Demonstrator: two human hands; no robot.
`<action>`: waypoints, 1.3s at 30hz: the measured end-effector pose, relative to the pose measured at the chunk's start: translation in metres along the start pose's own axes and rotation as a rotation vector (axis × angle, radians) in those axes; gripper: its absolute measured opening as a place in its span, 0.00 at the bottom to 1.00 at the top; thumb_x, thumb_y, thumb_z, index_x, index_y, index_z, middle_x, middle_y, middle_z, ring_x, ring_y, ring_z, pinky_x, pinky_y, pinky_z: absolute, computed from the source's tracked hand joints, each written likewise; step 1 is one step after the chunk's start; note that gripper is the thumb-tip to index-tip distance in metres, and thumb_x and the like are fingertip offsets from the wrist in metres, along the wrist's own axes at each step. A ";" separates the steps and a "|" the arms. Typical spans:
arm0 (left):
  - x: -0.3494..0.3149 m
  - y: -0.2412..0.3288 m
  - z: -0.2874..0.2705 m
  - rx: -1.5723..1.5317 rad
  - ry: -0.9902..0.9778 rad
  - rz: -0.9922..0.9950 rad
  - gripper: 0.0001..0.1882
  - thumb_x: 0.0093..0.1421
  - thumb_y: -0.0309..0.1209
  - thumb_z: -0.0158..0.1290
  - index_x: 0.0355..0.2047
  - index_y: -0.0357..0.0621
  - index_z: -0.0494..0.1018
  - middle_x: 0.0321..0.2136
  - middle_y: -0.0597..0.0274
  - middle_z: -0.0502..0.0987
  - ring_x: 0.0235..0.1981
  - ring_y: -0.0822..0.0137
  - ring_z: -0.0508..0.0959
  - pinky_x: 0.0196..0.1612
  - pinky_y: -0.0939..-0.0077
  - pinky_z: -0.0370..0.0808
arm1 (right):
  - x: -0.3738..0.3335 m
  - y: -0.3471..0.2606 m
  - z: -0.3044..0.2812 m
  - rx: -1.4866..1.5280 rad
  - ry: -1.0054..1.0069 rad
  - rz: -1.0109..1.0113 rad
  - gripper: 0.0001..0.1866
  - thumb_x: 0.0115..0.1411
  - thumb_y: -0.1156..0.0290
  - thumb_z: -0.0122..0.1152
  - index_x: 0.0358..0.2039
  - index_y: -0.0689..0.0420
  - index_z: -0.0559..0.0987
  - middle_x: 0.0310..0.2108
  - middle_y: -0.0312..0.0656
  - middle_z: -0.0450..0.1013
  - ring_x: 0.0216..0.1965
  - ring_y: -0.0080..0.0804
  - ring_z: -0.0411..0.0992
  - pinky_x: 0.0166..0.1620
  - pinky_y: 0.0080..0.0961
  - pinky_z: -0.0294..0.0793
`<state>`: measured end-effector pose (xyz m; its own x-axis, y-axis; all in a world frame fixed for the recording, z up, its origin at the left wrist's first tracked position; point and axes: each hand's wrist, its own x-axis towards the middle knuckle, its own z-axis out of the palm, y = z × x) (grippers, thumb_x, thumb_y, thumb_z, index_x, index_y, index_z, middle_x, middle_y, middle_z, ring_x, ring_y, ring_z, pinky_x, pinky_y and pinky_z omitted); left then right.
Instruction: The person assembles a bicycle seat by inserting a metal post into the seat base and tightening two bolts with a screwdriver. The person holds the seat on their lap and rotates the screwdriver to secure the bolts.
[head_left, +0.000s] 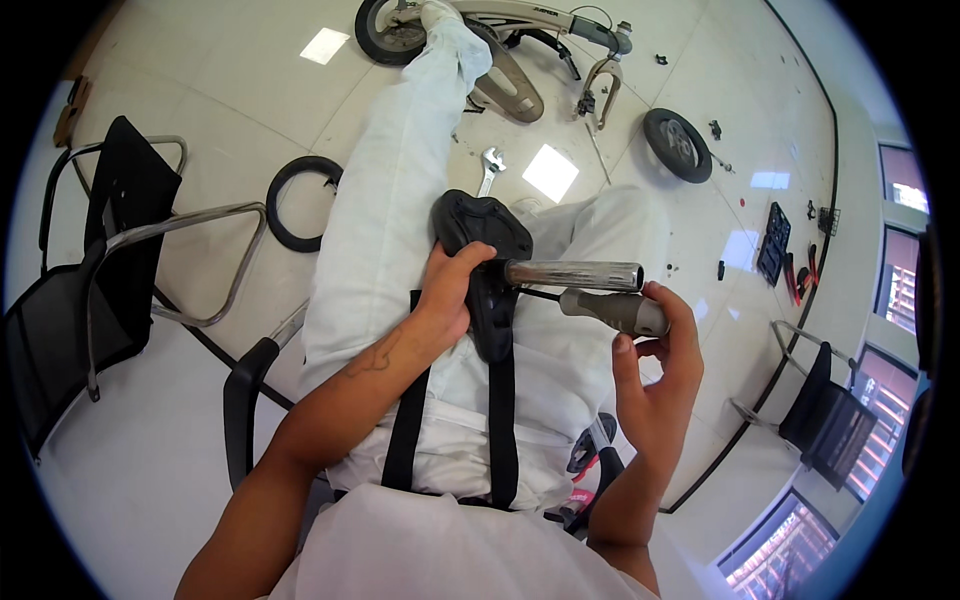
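Note:
Over my lap, my left hand (455,290) is wrapped around a black bicycle saddle (490,225), thumb laid across it. A silver seat post (575,274) sticks out from the saddle toward the right. Just below that post lies a screwdriver (610,310) with a grey handle, its thin dark shaft reaching to the saddle by the post's clamp. The fingertips of my right hand (660,370) curl around the butt of the handle, the thumb close under it. Where the screwdriver's tip sits is hidden by the post and saddle.
On the tiled floor ahead lies a bicycle frame (540,20). Around it are an adjustable wrench (490,170), a tyre (280,205), a wheel (677,146), a black tool case (774,243) and red-handled pliers (792,277). Black chairs (130,240) stand at the left, another chair (825,415) at the right.

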<state>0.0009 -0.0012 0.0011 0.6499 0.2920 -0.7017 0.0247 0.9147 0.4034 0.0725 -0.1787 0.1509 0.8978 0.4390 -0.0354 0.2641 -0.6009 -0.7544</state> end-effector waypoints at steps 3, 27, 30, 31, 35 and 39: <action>0.000 0.000 0.000 -0.007 0.003 -0.003 0.18 0.55 0.22 0.53 0.46 0.40 0.66 0.36 0.61 0.74 0.35 0.66 0.77 0.39 0.70 0.78 | -0.002 0.003 -0.008 0.040 -0.069 -0.005 0.21 0.55 0.84 0.60 0.51 0.61 0.74 0.42 0.46 0.75 0.34 0.30 0.76 0.39 0.22 0.75; 0.000 0.001 -0.001 0.001 -0.021 -0.004 0.18 0.54 0.23 0.53 0.47 0.41 0.67 0.36 0.61 0.73 0.36 0.66 0.76 0.40 0.69 0.78 | 0.007 0.017 -0.019 0.133 -0.093 -0.113 0.19 0.53 0.86 0.61 0.46 0.60 0.78 0.40 0.46 0.75 0.31 0.29 0.75 0.33 0.22 0.74; 0.001 -0.001 0.000 0.019 -0.013 -0.001 0.19 0.53 0.23 0.54 0.47 0.41 0.67 0.37 0.60 0.74 0.38 0.65 0.77 0.42 0.67 0.78 | 0.007 0.022 -0.013 -0.051 0.049 -0.119 0.16 0.50 0.79 0.70 0.41 0.62 0.79 0.29 0.41 0.75 0.25 0.24 0.72 0.28 0.19 0.70; 0.002 -0.001 -0.002 0.028 -0.010 0.000 0.19 0.53 0.23 0.54 0.47 0.41 0.67 0.37 0.60 0.74 0.38 0.65 0.77 0.42 0.67 0.78 | 0.007 0.021 -0.012 -0.106 0.079 -0.124 0.16 0.49 0.77 0.71 0.39 0.63 0.79 0.26 0.40 0.74 0.23 0.23 0.71 0.27 0.18 0.68; 0.001 -0.002 0.000 0.036 -0.008 0.003 0.17 0.54 0.21 0.53 0.45 0.40 0.67 0.34 0.61 0.73 0.35 0.67 0.76 0.39 0.71 0.77 | 0.005 0.018 -0.003 -0.227 0.168 -0.111 0.16 0.45 0.70 0.76 0.30 0.63 0.78 0.18 0.36 0.70 0.16 0.21 0.66 0.24 0.17 0.62; -0.001 0.000 0.003 0.038 -0.009 0.008 0.17 0.53 0.22 0.53 0.45 0.41 0.68 0.35 0.61 0.74 0.35 0.67 0.76 0.39 0.70 0.77 | 0.007 0.012 -0.002 -0.194 0.139 -0.190 0.14 0.47 0.74 0.73 0.33 0.62 0.78 0.28 0.40 0.75 0.22 0.24 0.68 0.25 0.17 0.63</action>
<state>0.0027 -0.0020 0.0036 0.6571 0.2962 -0.6931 0.0481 0.9012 0.4308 0.0823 -0.1844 0.1429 0.8618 0.4681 0.1952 0.4827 -0.6387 -0.5992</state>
